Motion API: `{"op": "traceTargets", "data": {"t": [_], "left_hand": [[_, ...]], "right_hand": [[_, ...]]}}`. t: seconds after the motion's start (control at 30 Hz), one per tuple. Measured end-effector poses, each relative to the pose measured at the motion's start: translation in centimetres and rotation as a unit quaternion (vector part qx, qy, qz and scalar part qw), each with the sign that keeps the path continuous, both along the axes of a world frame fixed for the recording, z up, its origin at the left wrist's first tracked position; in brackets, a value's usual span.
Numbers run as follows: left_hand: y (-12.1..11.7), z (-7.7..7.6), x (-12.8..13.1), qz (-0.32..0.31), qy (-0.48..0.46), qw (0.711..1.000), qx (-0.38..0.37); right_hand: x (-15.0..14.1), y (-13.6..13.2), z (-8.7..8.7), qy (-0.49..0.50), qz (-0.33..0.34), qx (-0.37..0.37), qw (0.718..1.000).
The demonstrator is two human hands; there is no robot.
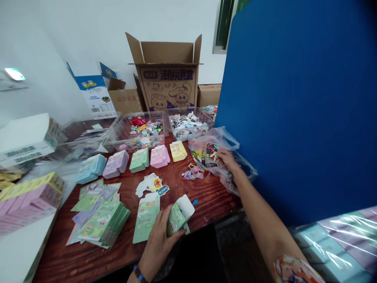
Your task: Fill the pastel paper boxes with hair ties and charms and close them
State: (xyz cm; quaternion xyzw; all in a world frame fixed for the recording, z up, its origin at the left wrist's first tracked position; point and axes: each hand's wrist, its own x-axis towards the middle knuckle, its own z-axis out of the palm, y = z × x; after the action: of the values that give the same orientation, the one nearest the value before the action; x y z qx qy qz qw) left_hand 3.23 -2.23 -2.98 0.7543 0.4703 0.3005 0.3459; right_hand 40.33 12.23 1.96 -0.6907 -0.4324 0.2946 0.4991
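My left hand [160,239] is closed around a small green carton [177,215] near the table's front edge. The carton is tilted, with its white flap standing up. To its left lies a flat green carton [146,217], and a stack of folded green cartons [103,224] sits farther left. My right hand [226,160] reaches to a clear plastic bag [216,137] of small multicoloured pieces [211,150], its fingers drawn together at the pieces. Whatever they pinch is hidden. Just left of the bag is a heap of pastel cords [193,172]. Several stickers [152,184] lie mid-table.
Piles of flat blue [91,168], purple [116,164], green, pink and yellow cartons [178,151] form a row. Clear bins [188,124] with small items stand behind, before a large cardboard box [168,82]. A blue panel [294,110] rises at the right.
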Motion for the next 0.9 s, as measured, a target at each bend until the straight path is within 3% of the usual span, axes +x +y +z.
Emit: {"op": "traceTargets", "data": {"t": [0.27,0.53,0.63,0.73,0.9], "left_hand": [[0.2,-0.5,-0.2,-0.010,0.009,1.000,0.027],[0.5,1.7,0.8,0.073,0.020,0.995,0.062],[0.2,2.5,0.3,0.092,0.026,0.993,0.066],[-0.2,2.9,-0.5,0.111,0.030,0.991,0.072],[-0.6,2.9,-1.0,0.122,0.035,0.989,0.078]], "right_hand": [[-2.6,-3.1,2.8,0.131,0.088,0.052,0.986],[-12.8,-8.1,5.9,0.205,0.291,-0.019,0.934],[-16.0,-9.1,5.4,0.123,0.316,-0.017,0.941],[-17.4,-9.7,4.7,-0.038,0.328,0.031,0.943],[-17.7,-10.8,5.5,-0.286,0.364,0.022,0.886]]}}
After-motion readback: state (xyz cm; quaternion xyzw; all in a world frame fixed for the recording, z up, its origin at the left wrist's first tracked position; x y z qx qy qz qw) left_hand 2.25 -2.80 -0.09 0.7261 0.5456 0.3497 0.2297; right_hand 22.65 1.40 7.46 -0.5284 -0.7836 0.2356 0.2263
